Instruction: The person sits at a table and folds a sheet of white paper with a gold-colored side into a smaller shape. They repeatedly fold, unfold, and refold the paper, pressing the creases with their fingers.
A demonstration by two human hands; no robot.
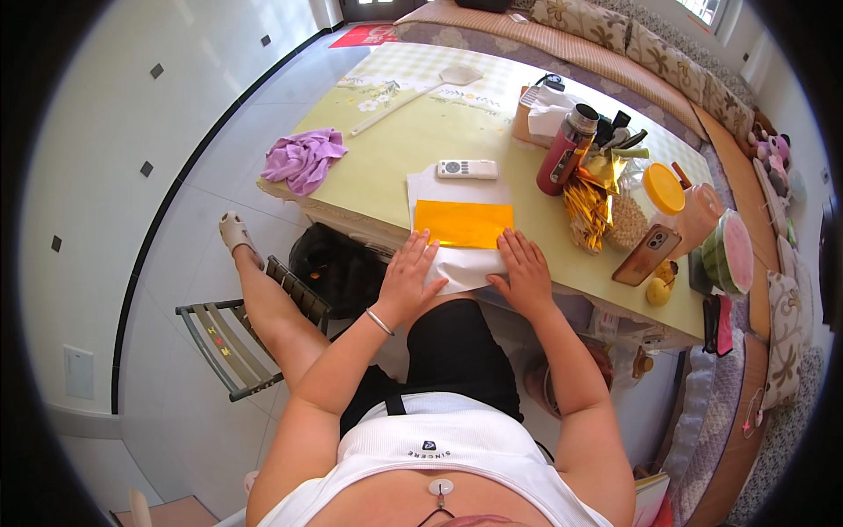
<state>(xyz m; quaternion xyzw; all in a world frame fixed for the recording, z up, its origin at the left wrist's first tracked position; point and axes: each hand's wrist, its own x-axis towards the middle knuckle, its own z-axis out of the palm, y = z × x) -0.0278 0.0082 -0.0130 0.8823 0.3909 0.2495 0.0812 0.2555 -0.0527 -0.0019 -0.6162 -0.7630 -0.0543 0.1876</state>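
A shiny gold sheet [464,221] lies on white paper [464,268] near the table's front edge. My left hand [409,274] rests flat at the left, its fingertips touching the gold sheet's lower left corner and its thumb over the white paper. At the lower right corner, my right hand [525,270] lies the same way, fingers stretched out. Neither hand grips anything. Just beyond the gold sheet, a white remote control [466,169] sits on the upper part of the paper.
A purple cloth [305,161] hangs at the table's left corner; a fly swatter [413,98] lies behind. To the right stand a red thermos [565,151], gold foil pieces [587,211], a yellow-lidded jar [627,220], a phone [647,255] and cut watermelon [727,253]. A folding stool [230,347] is at left.
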